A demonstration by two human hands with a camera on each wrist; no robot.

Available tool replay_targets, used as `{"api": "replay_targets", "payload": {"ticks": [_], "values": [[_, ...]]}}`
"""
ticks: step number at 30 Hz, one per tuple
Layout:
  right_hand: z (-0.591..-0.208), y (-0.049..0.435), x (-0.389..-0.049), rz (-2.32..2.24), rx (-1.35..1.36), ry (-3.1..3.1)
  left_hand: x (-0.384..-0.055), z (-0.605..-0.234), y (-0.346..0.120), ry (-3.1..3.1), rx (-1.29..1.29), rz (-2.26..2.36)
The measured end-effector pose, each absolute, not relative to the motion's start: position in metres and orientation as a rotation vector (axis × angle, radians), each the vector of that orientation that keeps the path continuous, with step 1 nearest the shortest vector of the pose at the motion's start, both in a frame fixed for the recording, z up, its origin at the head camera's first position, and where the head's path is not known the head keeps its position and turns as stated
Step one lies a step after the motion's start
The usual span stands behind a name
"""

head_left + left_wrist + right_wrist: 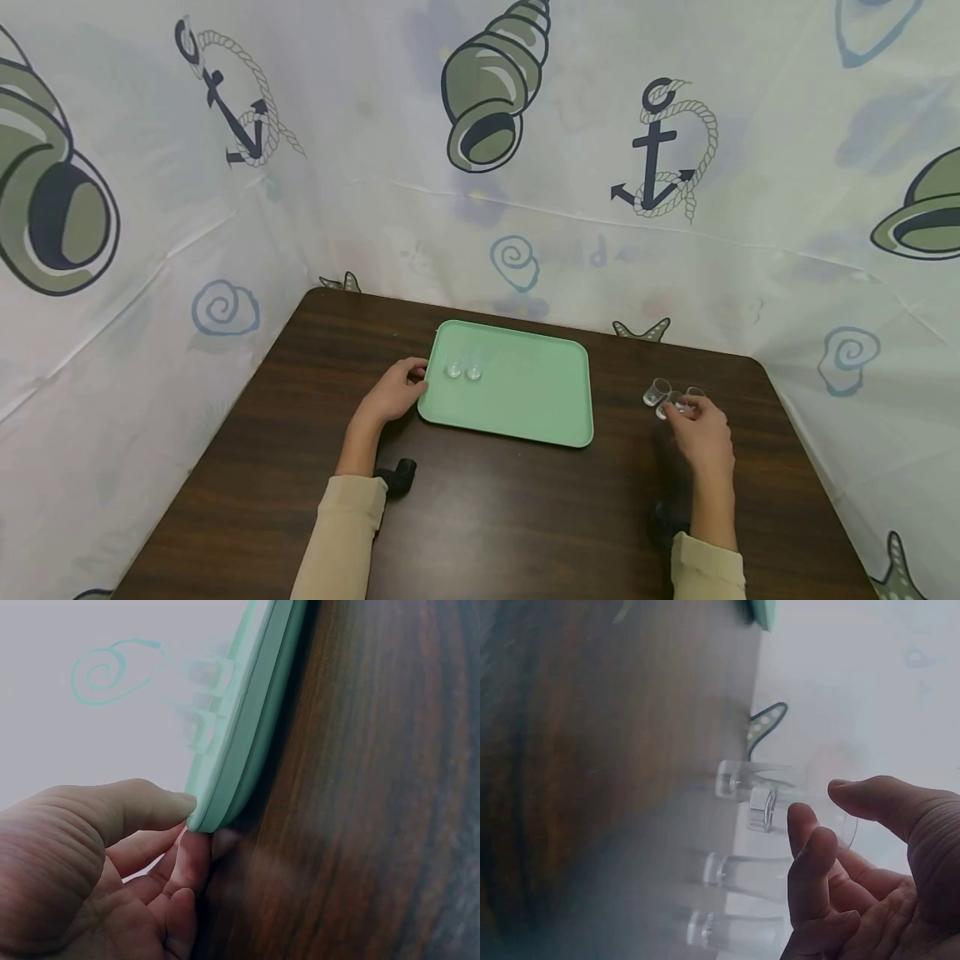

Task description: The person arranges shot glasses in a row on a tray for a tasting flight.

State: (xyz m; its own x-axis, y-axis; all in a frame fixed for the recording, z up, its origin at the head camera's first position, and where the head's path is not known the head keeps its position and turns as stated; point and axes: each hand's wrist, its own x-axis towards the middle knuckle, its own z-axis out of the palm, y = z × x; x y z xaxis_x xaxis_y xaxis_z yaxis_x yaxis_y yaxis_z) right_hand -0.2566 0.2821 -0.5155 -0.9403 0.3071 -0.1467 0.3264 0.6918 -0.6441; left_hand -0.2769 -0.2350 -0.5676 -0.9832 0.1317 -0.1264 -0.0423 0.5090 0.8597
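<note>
A light green tray [532, 392] lies on the dark wooden table, with two small clear glasses [474, 372] standing at its left side. My left hand [393, 392] grips the tray's left edge; in the left wrist view its thumb is at the rim [232, 750] and the fingers are underneath. To the right of the tray, my right hand [701, 433] holds a clear shot glass [763, 810] between thumb and fingers. Close around it stand several similar glasses [657, 392], spread behind and beside the held one in the right wrist view.
The brown table [480, 525] reaches back to a white cloth [360, 108] printed with shells and anchors. Black wrist devices [397, 477] sit at both forearms, below light-coloured sleeves [341, 533]. The tray's far edge lies near the back of the table.
</note>
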Motion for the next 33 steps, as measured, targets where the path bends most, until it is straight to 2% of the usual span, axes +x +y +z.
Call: {"api": "replay_targets", "payload": {"ticks": [11,33], "values": [[-0.497,0.251,-0.258,-1.103,0.360,2.925,-0.278,-0.568,-0.236,2.571,0.080,1.468],[-0.509,0.145,-0.285,-1.307,0.046,2.853,-0.275,-0.566,-0.235,2.558,0.072,1.484]]}}
